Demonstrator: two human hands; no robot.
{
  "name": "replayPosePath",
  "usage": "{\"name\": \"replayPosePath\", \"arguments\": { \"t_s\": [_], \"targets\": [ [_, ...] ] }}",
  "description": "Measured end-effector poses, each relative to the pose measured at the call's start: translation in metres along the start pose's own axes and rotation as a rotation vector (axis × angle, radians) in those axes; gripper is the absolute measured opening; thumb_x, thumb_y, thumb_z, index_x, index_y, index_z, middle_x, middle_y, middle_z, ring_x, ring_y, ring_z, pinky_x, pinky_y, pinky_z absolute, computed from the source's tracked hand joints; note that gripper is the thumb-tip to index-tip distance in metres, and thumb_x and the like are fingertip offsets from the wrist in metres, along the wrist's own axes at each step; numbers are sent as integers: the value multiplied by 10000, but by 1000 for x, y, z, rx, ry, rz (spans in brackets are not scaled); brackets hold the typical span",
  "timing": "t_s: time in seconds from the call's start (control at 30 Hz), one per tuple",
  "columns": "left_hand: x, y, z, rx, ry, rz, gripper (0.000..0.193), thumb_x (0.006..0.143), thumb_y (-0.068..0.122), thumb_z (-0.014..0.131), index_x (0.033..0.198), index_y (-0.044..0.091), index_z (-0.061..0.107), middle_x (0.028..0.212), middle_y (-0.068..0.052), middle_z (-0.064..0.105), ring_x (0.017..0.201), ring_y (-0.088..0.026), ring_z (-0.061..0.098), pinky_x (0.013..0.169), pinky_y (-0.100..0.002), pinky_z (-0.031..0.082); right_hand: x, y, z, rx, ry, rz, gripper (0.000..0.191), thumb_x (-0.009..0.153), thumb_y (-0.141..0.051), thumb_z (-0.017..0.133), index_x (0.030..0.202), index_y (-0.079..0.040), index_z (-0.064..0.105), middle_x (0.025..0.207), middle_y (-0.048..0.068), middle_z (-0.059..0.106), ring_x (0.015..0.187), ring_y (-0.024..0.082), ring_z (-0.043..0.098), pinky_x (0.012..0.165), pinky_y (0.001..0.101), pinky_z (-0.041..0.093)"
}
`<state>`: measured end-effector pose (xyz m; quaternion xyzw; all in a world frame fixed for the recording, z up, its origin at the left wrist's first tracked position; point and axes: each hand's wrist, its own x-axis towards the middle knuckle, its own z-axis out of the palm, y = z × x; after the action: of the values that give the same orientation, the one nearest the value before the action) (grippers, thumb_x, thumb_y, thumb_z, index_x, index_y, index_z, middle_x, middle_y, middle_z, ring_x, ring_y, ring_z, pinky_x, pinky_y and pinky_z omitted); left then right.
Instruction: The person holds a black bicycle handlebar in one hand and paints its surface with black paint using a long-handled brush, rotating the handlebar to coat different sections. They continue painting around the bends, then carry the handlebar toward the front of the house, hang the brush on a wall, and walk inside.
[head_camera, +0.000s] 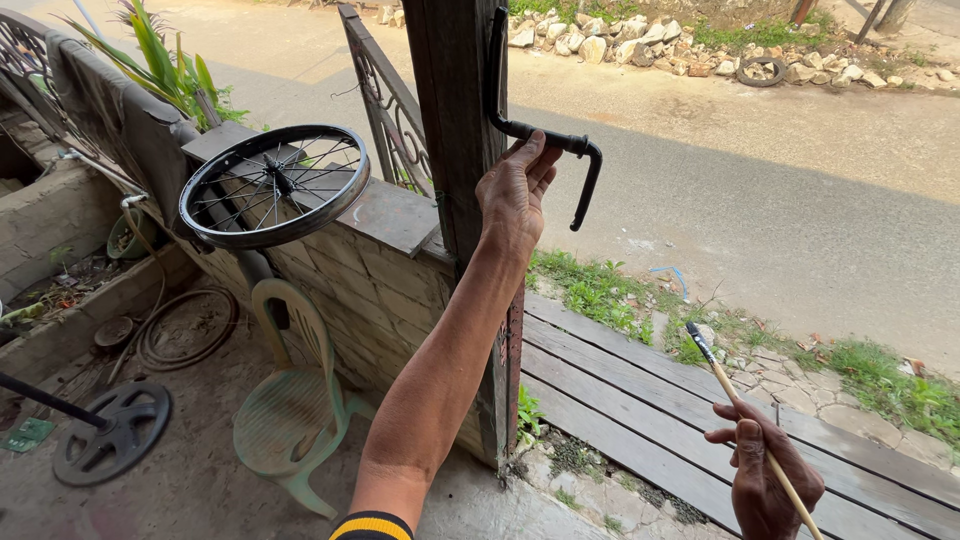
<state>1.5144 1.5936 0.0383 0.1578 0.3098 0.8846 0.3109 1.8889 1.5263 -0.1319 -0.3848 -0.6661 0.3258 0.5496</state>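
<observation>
My left hand (516, 190) reaches up and grips a black bent metal handlebar (540, 130) that hangs against a dark wooden post (455, 110). The bar runs down the post, bends right and ends in a downward curve. My right hand (762, 475) is low at the right, closed around a thin paintbrush (735, 395) with a pale wooden handle and black bristle tip pointing up and left. The brush tip is well below the handlebar and apart from it.
A spoked bicycle wheel (274, 185) lies on a low brick wall (370, 280). A pale green plastic chair (290, 400) stands below it. A black weight plate (115, 430) lies on the ground at left. Wooden planks (640, 400) and a road (760, 190) are at right.
</observation>
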Motion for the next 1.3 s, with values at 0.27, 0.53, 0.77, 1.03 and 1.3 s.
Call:
{"name": "replayPosePath", "arguments": {
  "t_s": [0.27, 0.53, 0.77, 1.03, 1.3],
  "targets": [
    [-4, 4, 5, 46, 10, -21, 145, 854, 110, 803, 977, 67, 737, 974, -88, 753, 1003, -237, 727, 947, -457, 523, -1, 2, -2, 22, -4, 3, 252, 1111, -153, 548, 1233, 10, 696, 1087, 117, 764, 778, 161, 736, 563, 241, 460],
    [-1, -1, 7, 91, 81, -45, 176, 841, 107, 796, 1002, 72, 734, 981, -76, 768, 973, -224, 728, 950, -472, 518, -3, 5, -5, 7, 1, 24, 250, 1114, -155, 551, 1229, 12, 698, 1078, 121, 767, 783, 160, 732, 567, 244, 463],
    [-28, -25, -11, 208, 194, 30, 176, 788, 133, 832, 948, 85, 779, 881, -55, 806, 898, -169, 747, 948, -453, 547, -1, 5, -3, 53, 2, 43, 247, 1106, -148, 556, 1236, 4, 701, 1066, 129, 765, 772, 167, 734, 567, 246, 458],
    [-69, -32, -29, 539, -85, 36, 136, 810, 177, 836, 925, 118, 794, 831, -60, 799, 847, -155, 755, 1168, -474, 428, -10, 26, -13, 31, 22, 51, 259, 1094, -158, 553, 1236, 1, 699, 1050, 112, 770, 761, 148, 733, 571, 230, 465],
    [-147, -61, -108, 667, -96, -251, 189, 825, 168, 851, 957, 47, 792, 869, -103, 806, 847, -131, 751, 1062, -404, 420, -32, 59, -8, -21, -61, 162, 266, 1071, -171, 564, 1232, -16, 708, 1032, 102, 783, 730, 145, 733, 550, 243, 479]
  ]
}}
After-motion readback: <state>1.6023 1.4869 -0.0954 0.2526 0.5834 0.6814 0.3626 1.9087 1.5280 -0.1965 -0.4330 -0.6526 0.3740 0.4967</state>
